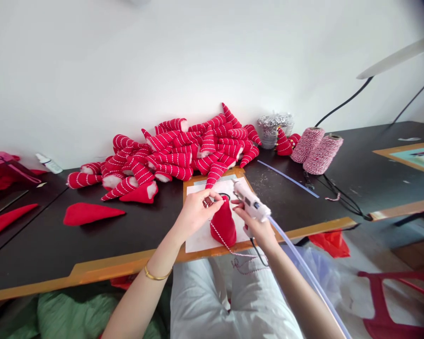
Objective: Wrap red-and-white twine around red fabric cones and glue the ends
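Note:
A red felt cone (223,227) stands on white paper in front of me. At its tip, my left hand (197,212) pinches the red-and-white twine (219,239), though the exact grip is small in view. The twine runs down across the cone and trails onto my lap. My right hand (259,230) is wrapped round a white hot glue gun (251,201), just right of the cone's tip, its nozzle pointing away from me. A long clear glue stick (304,267) sticks out of the gun's back.
Behind the paper (197,237) lies a heap of stuffed red cones wound with twine (173,155). Two twine spools (323,154) and a silver tinsel tub (268,129) stand back right. A loose glue stick (288,179) and a plain cone (92,213) flank the paper.

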Available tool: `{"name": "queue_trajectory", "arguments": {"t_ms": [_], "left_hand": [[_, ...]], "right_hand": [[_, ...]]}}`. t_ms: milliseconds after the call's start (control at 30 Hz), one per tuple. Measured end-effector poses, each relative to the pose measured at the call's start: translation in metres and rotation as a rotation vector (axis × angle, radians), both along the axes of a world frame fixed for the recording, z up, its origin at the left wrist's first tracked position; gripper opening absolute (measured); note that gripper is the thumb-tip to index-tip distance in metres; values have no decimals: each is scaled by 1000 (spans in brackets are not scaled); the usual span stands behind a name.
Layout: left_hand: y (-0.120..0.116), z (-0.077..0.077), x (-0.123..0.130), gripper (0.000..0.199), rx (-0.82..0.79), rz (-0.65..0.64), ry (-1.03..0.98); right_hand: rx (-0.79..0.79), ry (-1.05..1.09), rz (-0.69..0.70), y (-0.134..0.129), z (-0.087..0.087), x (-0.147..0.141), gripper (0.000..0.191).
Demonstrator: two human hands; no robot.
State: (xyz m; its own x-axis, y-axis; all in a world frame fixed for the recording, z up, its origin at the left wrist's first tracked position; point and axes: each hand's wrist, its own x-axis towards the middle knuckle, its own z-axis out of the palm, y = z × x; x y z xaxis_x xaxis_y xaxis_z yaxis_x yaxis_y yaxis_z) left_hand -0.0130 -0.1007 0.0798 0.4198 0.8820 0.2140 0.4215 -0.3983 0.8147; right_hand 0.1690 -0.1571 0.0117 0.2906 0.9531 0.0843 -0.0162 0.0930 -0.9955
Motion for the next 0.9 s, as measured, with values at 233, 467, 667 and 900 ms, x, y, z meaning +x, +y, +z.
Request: {"name": "queue_trajectory", "arguments": {"t_ms": [233,467,667,900], "left_hand": [[8,-10,-3,19,10,27,-72],[9,-10,0,19,8,23,-71],[8,-10,-1,19,-7,21,-73],[8,-9,-1,18,-22,31,-82]], "right_hand": [[-11,-203,66,-47,6,13,27],[111,-420,60,-49,12,3,24],[90,-400,86,-45,6,2,23],[73,-378,86,-44,7,1,24]]}}
